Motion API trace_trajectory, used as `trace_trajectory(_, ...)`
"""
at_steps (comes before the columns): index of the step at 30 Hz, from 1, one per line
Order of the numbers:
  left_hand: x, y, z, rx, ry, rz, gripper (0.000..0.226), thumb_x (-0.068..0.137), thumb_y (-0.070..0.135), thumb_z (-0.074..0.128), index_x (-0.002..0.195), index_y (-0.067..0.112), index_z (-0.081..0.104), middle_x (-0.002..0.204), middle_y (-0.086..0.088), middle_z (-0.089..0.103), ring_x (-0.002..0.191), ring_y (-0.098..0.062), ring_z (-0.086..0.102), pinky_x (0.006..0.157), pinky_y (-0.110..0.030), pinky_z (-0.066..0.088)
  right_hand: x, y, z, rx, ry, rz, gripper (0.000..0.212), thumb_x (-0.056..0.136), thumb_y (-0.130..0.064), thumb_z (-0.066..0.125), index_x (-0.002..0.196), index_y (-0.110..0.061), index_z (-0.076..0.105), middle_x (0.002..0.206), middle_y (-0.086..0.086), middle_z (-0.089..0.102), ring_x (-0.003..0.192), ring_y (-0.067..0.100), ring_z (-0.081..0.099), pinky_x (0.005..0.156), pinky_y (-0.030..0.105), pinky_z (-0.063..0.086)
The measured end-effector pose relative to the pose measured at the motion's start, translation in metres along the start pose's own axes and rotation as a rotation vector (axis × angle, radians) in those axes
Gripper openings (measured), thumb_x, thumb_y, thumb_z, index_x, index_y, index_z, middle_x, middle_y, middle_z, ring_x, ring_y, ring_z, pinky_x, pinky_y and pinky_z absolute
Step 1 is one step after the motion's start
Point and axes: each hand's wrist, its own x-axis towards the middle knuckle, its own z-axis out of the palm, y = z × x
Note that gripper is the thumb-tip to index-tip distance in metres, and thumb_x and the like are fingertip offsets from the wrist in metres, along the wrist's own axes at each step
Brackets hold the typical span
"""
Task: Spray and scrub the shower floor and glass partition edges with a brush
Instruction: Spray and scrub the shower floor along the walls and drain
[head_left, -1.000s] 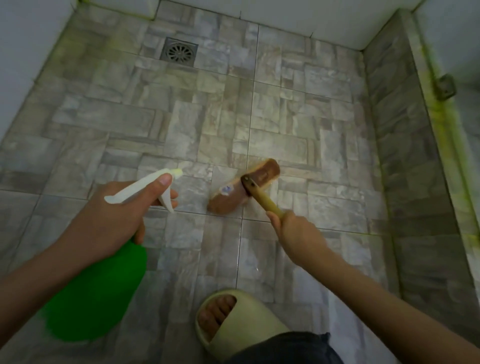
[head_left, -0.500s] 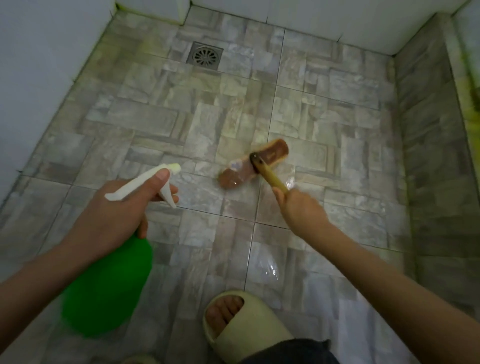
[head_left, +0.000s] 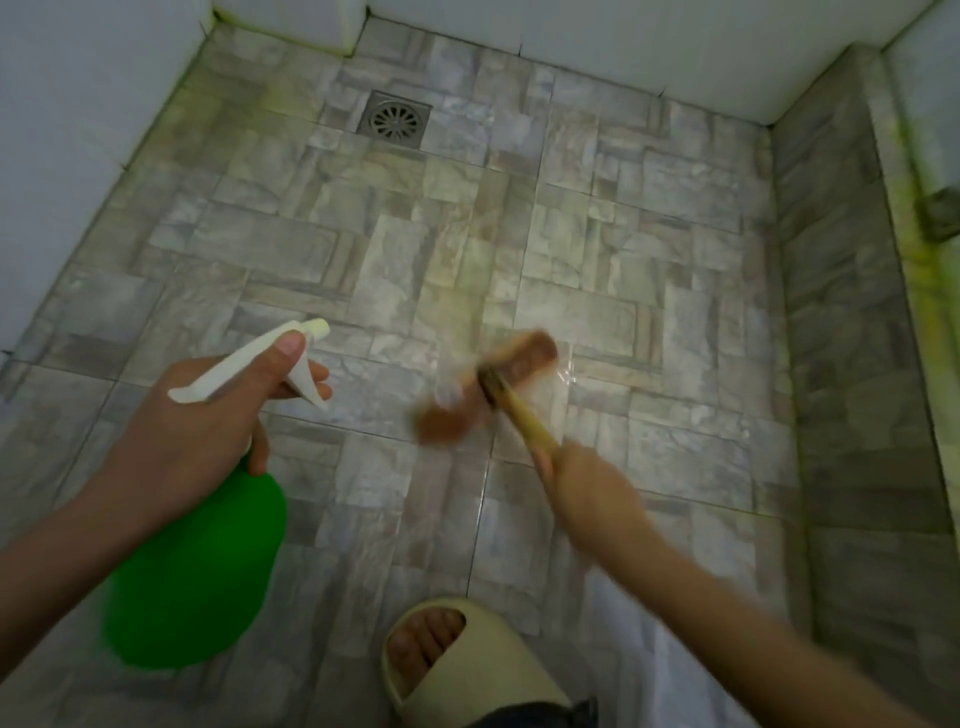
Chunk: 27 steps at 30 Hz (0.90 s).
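Note:
My left hand grips a green spray bottle by its neck, fingers on the white trigger head, which points right. My right hand is closed around the yellowish wooden handle of a brown scrub brush. The brush head lies flat on the wet stone-pattern shower floor in the middle and is blurred by motion. On the right runs a tiled kerb with greenish stains along its top edge, under the partition.
A square metal drain sits in the floor near the back wall. White walls close the left and back sides. My foot in a beige slide sandal stands at the bottom centre. A small metal bracket is fixed at the right edge.
The view has shifted over the last second, so the drain sits further right and lower. The brush head, sharp before, is now blurred by movement. The spray bottle has stayed level in my left hand.

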Motion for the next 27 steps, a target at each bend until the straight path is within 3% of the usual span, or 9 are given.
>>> trace_trajectory(2,0.0,0.002,-0.005,-0.004,0.036,0.008,0.037,0.081,0.084,0.047,0.088,0.059,0.073,0.1,0.015,0.079,0.055,-0.038,0.064,0.043,-0.024,0.045,-0.063,0.019,0.01,-0.102,-0.094,0.037,0.068,0.087,-0.068,0.001,0.1,-0.018,0.045,0.095,0.003,0.068,0.092,0.023,0.067,0.074,0.034,0.049)
trace_trajectory(4,0.0,0.002,-0.009,-0.002,0.072,-0.003,0.028,0.089,0.076,0.048,0.087,0.063,0.072,0.099,0.017,0.079,0.053,-0.036,0.063,0.042,-0.02,0.046,-0.062,0.01,0.007,-0.09,-0.143,0.051,0.054,0.092,-0.064,0.012,0.099,-0.02,0.042,0.099,0.003,0.068,0.095,0.024,0.066,0.079,0.036,0.05)
trace_trajectory(8,0.002,-0.002,-0.01,-0.014,0.11,-0.011,0.031,0.084,0.081,0.046,0.089,0.063,0.071,0.103,0.016,0.078,0.085,-0.049,0.07,0.041,-0.024,0.047,0.052,-0.075,-0.024,0.127,-0.002,-0.054,0.056,0.098,-0.055,0.026,0.109,-0.008,0.054,0.107,0.013,0.065,0.1,0.033,0.063,0.08,0.036,0.047)
trace_trajectory(11,0.003,-0.009,-0.013,-0.015,0.165,-0.024,0.033,0.081,0.081,0.046,0.085,0.061,0.072,0.102,0.014,0.079,0.09,-0.044,0.072,0.047,-0.029,0.049,0.118,-0.113,-0.051,0.25,0.065,-0.114,0.059,0.099,-0.052,0.025,0.11,-0.004,0.057,0.111,0.017,0.062,0.101,0.034,0.06,0.072,0.033,0.038)
trace_trajectory(17,0.001,-0.007,-0.022,-0.006,0.268,-0.051,0.034,0.096,0.067,0.048,0.084,0.052,0.076,0.098,0.015,0.079,0.084,-0.048,0.072,0.057,-0.04,0.053,0.032,-0.038,-0.02,0.13,0.014,0.012,0.057,0.095,-0.06,0.022,0.092,-0.01,0.049,0.086,0.008,0.061,0.07,0.025,0.055,0.068,0.036,0.049)
trace_trajectory(20,0.004,-0.007,-0.019,0.02,0.259,-0.07,0.043,0.091,0.071,0.05,0.087,0.039,0.079,0.099,0.015,0.079,0.079,-0.046,0.072,0.051,-0.034,0.053,0.09,-0.076,-0.033,0.163,0.05,-0.06,0.058,0.096,-0.057,0.025,0.101,-0.007,0.053,0.095,0.013,0.063,0.079,0.03,0.058,0.07,0.036,0.044)
trace_trajectory(22,0.01,-0.004,-0.016,0.055,0.239,-0.072,0.042,0.088,0.075,0.049,0.091,0.043,0.077,0.099,0.016,0.079,0.072,-0.042,0.072,0.049,-0.03,0.052,0.144,-0.112,-0.054,0.213,0.046,-0.16,0.059,0.098,-0.055,0.026,0.106,-0.006,0.057,0.103,0.015,0.063,0.089,0.033,0.059,0.071,0.036,0.04)
trace_trajectory(25,0.021,0.009,-0.017,0.085,0.228,-0.072,0.036,0.087,0.079,0.047,0.09,0.055,0.073,0.101,0.016,0.079,0.055,-0.029,0.067,0.056,-0.03,0.051,0.18,-0.105,-0.07,0.203,0.067,-0.214,0.055,0.098,-0.055,0.024,0.097,-0.009,0.056,0.097,0.014,0.062,0.076,0.028,0.053,0.066,0.033,0.038)
trace_trajectory(27,0.029,0.021,-0.019,0.071,0.235,-0.072,0.036,0.083,0.081,0.047,0.093,0.058,0.073,0.102,0.014,0.079,0.072,-0.036,0.073,0.056,-0.031,0.051,0.151,-0.057,-0.059,0.135,0.07,-0.182,0.056,0.097,-0.057,0.024,0.095,-0.01,0.053,0.087,0.01,0.061,0.073,0.027,0.055,0.065,0.033,0.041)
